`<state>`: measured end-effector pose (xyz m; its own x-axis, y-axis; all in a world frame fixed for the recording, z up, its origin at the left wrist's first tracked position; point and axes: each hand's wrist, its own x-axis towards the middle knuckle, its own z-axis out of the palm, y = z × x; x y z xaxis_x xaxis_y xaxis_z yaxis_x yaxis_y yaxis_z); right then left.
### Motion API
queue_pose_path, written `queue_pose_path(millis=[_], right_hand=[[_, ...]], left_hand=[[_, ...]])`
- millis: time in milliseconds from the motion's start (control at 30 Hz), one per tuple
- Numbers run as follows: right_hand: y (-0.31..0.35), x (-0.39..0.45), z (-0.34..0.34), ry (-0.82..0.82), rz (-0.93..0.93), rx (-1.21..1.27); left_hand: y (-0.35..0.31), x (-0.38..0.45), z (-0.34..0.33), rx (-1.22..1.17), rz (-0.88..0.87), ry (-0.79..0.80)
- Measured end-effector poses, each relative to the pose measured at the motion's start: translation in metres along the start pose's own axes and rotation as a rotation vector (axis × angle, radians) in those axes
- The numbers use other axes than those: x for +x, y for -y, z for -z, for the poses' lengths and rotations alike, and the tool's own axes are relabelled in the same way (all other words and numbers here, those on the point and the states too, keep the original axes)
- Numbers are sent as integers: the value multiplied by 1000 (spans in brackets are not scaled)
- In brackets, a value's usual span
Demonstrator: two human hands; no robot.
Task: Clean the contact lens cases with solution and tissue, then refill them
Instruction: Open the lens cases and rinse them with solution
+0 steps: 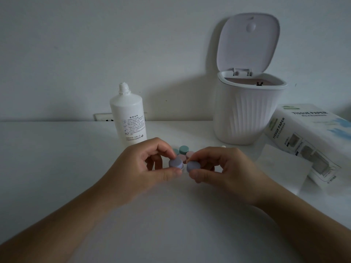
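A purple contact lens case (pixel 184 165) with two round caps is held just above the white table (pixel 57 158). My left hand (pixel 150 164) pinches its left cap between thumb and fingers. My right hand (pixel 218 166) pinches its right cap the same way. Just behind lie a teal lens case (pixel 183 149) and a pink lens case (pixel 187 156), partly hidden by my fingers. The white solution bottle (pixel 129 116) stands uncapped behind my left hand. A single tissue sheet (pixel 284 168) lies flat to the right of my right hand.
A white ribbed bin (pixel 248 112) with its lid flipped up stands at the back right. A tissue paper pack (pixel 311 141) lies at the right edge. A small white object (pixel 223 146), perhaps the bottle cap, sits by the bin's base. A wall socket (pixel 103 117) is behind the bottle.
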<state>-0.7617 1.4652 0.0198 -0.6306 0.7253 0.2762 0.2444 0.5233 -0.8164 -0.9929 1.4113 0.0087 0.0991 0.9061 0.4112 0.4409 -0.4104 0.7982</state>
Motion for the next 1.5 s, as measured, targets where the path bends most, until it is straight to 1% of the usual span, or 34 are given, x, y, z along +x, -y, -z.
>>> queue_pose_path(millis=[333, 500, 633, 833, 900, 1000, 1067, 1167, 1233, 1267, 1433, 1500], right_hand=[[-2, 0, -1, -13, 6, -21], [-4, 1, -1, -16, 26, 1], [-5, 1, 0, -14, 11, -11], [-4, 0, 0, -25, 9, 0], [-5, 0, 0, -21, 15, -2], [-4, 0, 0, -12, 25, 5], [-3, 1, 0, -9, 27, 0], [-5, 1, 1, -14, 21, -11], [-5, 0, 1, -17, 18, -11], [-5, 0, 1, -16, 19, -11], [-4, 1, 0, -5, 32, 6], [-5, 1, 0, -12, 33, -1]], left_hand=[[-6, -1, -1, 127, -19, 40], [-4, 2, 2, 81, -46, 50], [-1, 1, 3, 27, -10, 67], [-3, 1, 1, -115, 30, 168], [-2, 1, -1, -71, 45, 144], [1, 0, -3, 46, 72, 55], [3, 0, -2, 66, 83, 46], [0, 0, -1, 14, 62, 141], [1, -1, -2, -60, 84, 226], [2, -2, -2, -66, 99, 239], [5, 0, -3, 48, 82, 90], [4, 0, -2, 69, 68, 111]])
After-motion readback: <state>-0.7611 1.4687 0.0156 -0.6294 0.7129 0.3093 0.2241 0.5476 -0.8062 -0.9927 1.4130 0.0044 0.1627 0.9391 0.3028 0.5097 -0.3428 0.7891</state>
